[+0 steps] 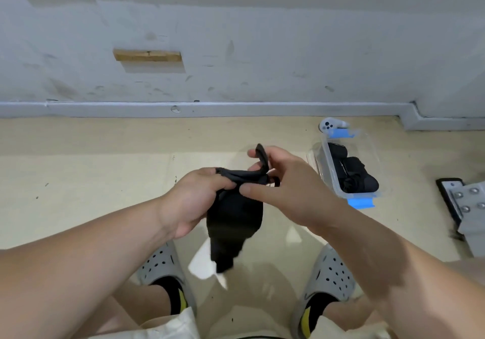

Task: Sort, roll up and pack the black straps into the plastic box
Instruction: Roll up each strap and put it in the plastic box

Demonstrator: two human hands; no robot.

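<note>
A black strap (235,218) hangs in the air above the floor between my feet, its wide padded part drooping down. My left hand (194,202) grips its upper end with curled fingers. My right hand (286,183) pinches the narrow end of the strap, which loops up over its fingers. To the right on the floor stands the clear plastic box (331,166) with blue clips, holding rolled black straps (353,173). Both hands are left of the box and apart from it.
A white handheld controller (331,124) lies just behind the box near the baseboard. A grey metal bracket with bolts (465,207) sits at the right edge. My feet in grey perforated clogs (162,265) stand on the beige floor below the hands.
</note>
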